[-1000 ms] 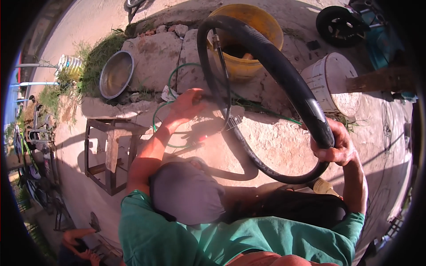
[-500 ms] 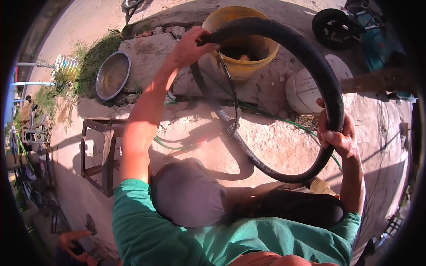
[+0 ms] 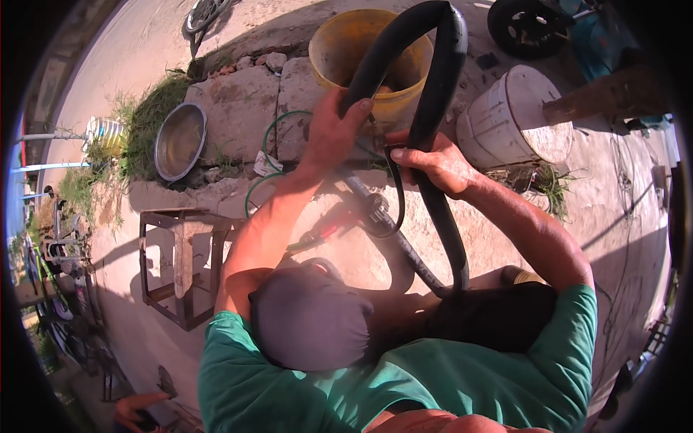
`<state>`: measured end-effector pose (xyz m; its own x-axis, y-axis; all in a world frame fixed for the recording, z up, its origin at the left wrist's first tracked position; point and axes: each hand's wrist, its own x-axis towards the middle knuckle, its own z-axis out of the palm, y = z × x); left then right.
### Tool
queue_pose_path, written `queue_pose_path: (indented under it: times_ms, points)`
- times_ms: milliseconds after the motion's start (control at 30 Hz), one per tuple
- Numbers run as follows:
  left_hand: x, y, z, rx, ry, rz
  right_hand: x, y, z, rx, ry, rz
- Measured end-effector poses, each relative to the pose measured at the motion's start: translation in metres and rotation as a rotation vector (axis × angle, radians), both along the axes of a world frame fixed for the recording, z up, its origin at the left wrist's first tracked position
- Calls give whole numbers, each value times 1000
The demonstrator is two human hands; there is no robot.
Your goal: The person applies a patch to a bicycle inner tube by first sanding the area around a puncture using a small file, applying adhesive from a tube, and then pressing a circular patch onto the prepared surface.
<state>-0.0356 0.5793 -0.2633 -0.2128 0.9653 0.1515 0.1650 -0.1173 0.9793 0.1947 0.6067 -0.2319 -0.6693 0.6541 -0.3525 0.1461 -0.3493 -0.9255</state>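
A black rubber inner tube (image 3: 439, 79) is squeezed into a narrow upright loop in front of me. My left hand (image 3: 333, 131) grips its left strand just below the yellow bucket (image 3: 339, 45). My right hand (image 3: 433, 160) grips the right strand, close beside the left hand. A thin black hose (image 3: 395, 202) with a metal fitting hangs from the tube between my hands. The tube's lower end runs down toward my lap, where it is hidden.
A white bucket (image 3: 498, 123) lies tipped at the right. A steel bowl (image 3: 177, 141) sits on stone slabs at the left, with a green hose (image 3: 261, 173) and a metal stool frame (image 3: 177, 263) nearby. A wheel (image 3: 523, 25) stands at the top right. Another person's hand (image 3: 137, 408) shows at the lower left.
Both hands have come together, pressing the wide round loop of tube into a narrow upright one. My right hand moved left along the tube; my left hand dropped lower.
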Motion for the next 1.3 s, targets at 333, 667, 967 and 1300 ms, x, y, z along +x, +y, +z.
queue_pose_path:
  times_ms: [333, 667, 967, 1300]
  points:
    - [25, -22, -10, -94, -478, -7, -9, 3, -15, -297, 193, 286]
    - [9, -27, -22, 7, -519, -99, -15, -9, -13, -378, 261, 251]
    - [23, -31, -20, 30, -447, -5, -16, -14, -13, -302, 167, 66]
    - [38, -40, -23, 38, -419, 65, -5, -9, -14, -218, 74, 60]
